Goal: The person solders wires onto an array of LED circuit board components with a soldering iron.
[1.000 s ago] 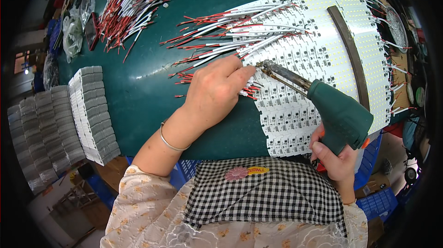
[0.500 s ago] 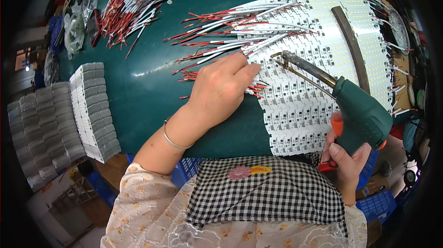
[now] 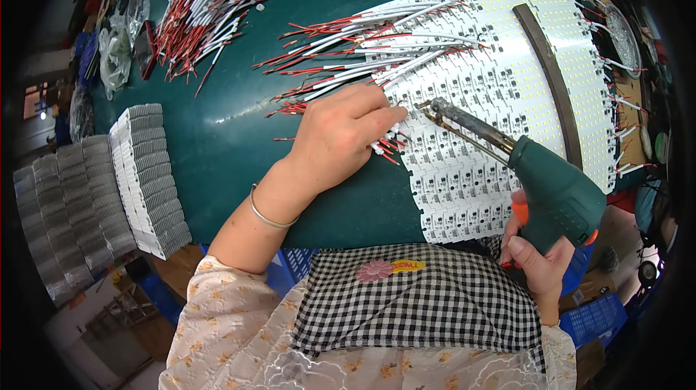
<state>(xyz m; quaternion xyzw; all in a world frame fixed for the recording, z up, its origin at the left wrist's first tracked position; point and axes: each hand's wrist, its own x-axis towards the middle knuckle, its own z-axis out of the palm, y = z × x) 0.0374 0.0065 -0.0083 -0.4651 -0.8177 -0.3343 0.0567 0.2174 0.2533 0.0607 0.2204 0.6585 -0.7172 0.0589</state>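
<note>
My left hand is closed on short red and white wires, whose ends poke out beside its fingers over the left edge of the circuit boards. In my right hand is a green soldering gun with an orange trigger. Its dark metal tip points left, just right of my left fingertips and over the boards; whether it touches them I cannot tell. The white LED circuit boards lie side by side in a sheet. More red and white wires rest across their upper left part.
A dark bar lies across the boards. At the far left of the green table stand stacks of white boards. A heap of red and white wires lies at the back, near plastic bags. Wires stick out past the boards' right edge.
The soldering gun has moved left, bringing its tip closer to my left fingers. My left hand has shifted slightly left with the wires.
</note>
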